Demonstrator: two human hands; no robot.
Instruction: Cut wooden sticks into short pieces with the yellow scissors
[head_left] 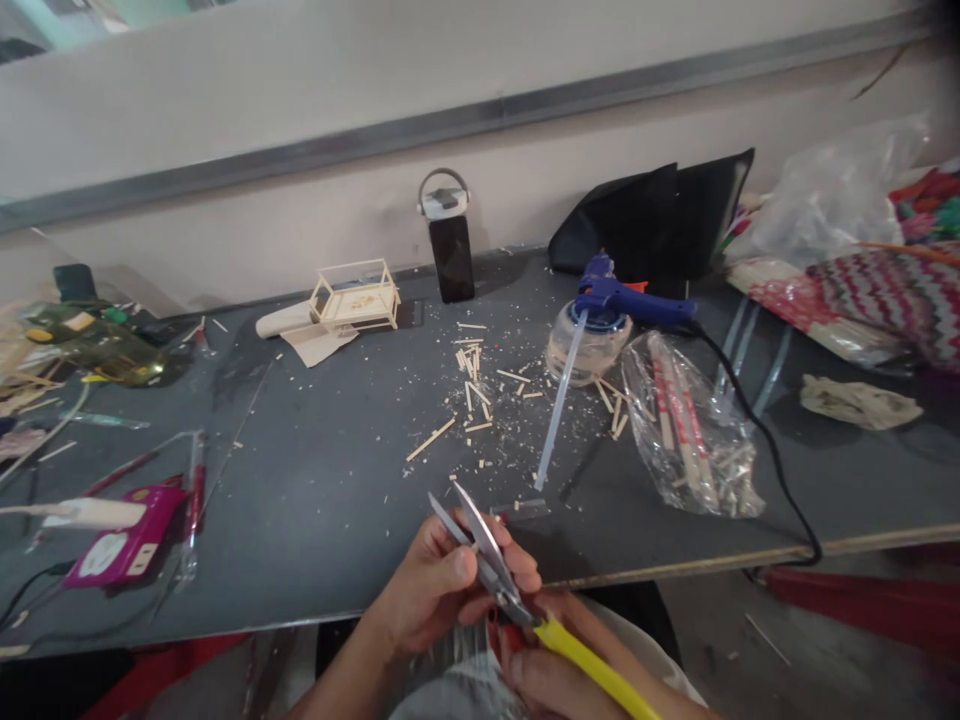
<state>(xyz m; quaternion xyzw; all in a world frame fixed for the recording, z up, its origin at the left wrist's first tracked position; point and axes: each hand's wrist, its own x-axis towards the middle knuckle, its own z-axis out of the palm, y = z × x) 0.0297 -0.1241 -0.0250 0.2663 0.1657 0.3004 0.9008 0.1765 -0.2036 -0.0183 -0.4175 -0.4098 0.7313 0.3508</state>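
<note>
My right hand (555,670) is wrapped round the handles of a pair of shears (491,560), one handle yellow, with red showing beside it. The metal blades stand slightly apart and point up and away over the table's front edge. My left hand (431,585) is closed beside the blades, thumb bent towards the fingers. What it pinches, if anything, is too small and covered to make out. Just beyond the blades lie short wooden sticks (469,360) and pale crumbs. A longer thin stick (431,440) rests nearer to my hands.
A blue glue gun (622,300) with a glue stick sits on a round clear container (581,350). Right of it lies a plastic bag of sticks (682,430). A small wooden frame model (360,300) and a bottle (452,245) stand behind. A magenta box (127,540) is at left.
</note>
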